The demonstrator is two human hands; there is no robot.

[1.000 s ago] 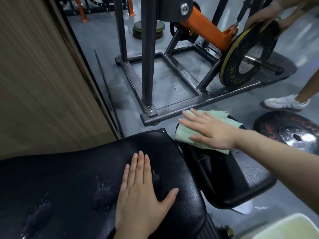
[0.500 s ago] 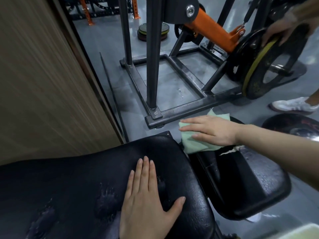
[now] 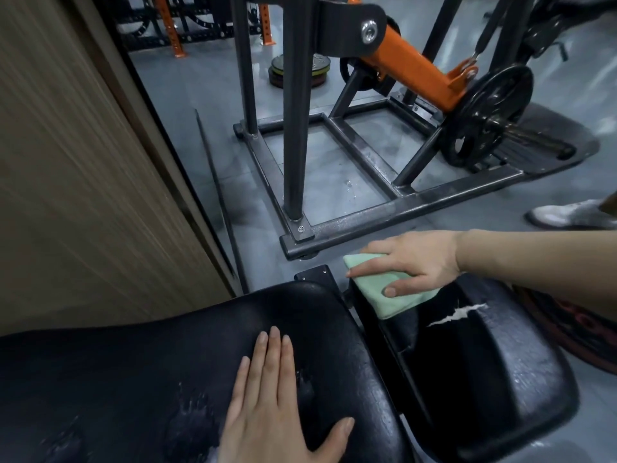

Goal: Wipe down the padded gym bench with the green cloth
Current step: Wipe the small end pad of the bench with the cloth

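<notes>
A wood-grain wall panel (image 3: 66, 162) fills the left side, and grey floor (image 3: 207, 95) runs away beyond it. On that floor stands a dark steel machine frame (image 3: 350, 225) with an upright post bolted at its near corner, an orange lever arm (image 3: 420, 70) and a black weight plate (image 3: 487, 115) on its sleeve at the right. A short stack of plates (image 3: 300, 70) lies on the floor farther back.

The padded gym bench (image 3: 133, 362) is black and comes in two parts: a long back pad across the lower left, with damp marks on its surface, and a smaller seat pad (image 3: 500, 379) at the right end, set lower past a gap. The seat pad has a pale tear (image 3: 457, 314) in its cover near its far edge.

The left hand (image 3: 277, 406) lies flat on the back pad near its right end, fingers straight and close together, thumb spread out to the side; it holds nothing. The right hand (image 3: 417, 259) reaches in from the right and presses down on the green cloth (image 3: 387, 289), fingers extended over its top and thumb laid on its near side. The cloth is folded and sits on the far left corner of the seat pad, just beside the gap, with the tear close to its right.

A white shoe (image 3: 567, 213) of another person shows at the right edge.
</notes>
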